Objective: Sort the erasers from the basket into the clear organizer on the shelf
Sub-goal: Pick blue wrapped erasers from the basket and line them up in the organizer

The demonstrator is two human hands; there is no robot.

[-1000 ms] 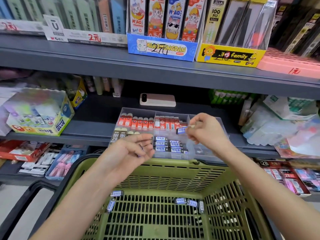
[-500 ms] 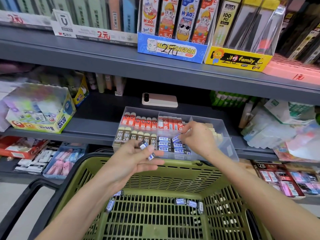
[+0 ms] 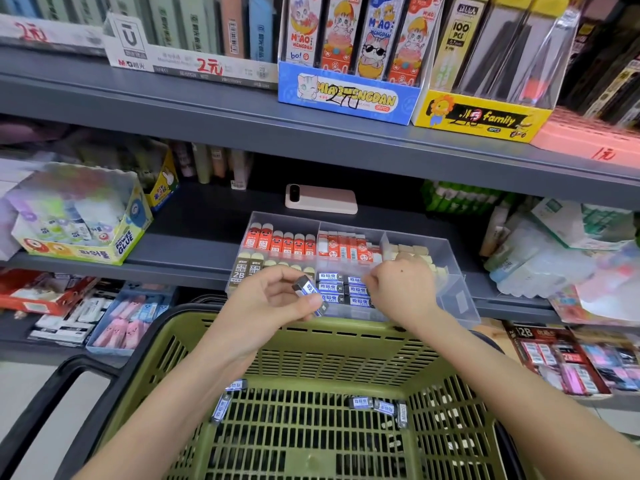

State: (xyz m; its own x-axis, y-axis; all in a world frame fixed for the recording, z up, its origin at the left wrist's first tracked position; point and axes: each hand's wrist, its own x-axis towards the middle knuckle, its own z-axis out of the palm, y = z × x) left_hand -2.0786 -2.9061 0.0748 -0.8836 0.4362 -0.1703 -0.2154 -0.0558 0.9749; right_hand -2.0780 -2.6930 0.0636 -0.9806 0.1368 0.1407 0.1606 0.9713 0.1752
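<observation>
L fingers [image 3: 280,278] + thumb are curled round a blue-sleeved eraser [image 3: 304,287], held just in front of the clear organizer [image 3: 457,301]. Maybe a 2nd one under it, can't tell. R fingers [image 3: 375,278] are bent down into the front-middle compartment, tips at the blue row [image 3: 330,277]. Pinching one or only pressing it flat? Tips hidden, can't tell. L hand [image 3: 273,303] & R hand [image 3: 403,289] are both above the far rim of the green basket [image 3: 346,329].

Step, as I read it: seating a blue eraser in its row, next one ready in L. Next move prob. needs R to lift clear, take the eraser from L and slot it w/ its own kind, not w/ the red or 2B ones. Approx. five loose erasers [image 3: 360,402] lie on the basket floor, so not done. Organizer sits at the front edge of the shelf [image 3: 194,251].
</observation>
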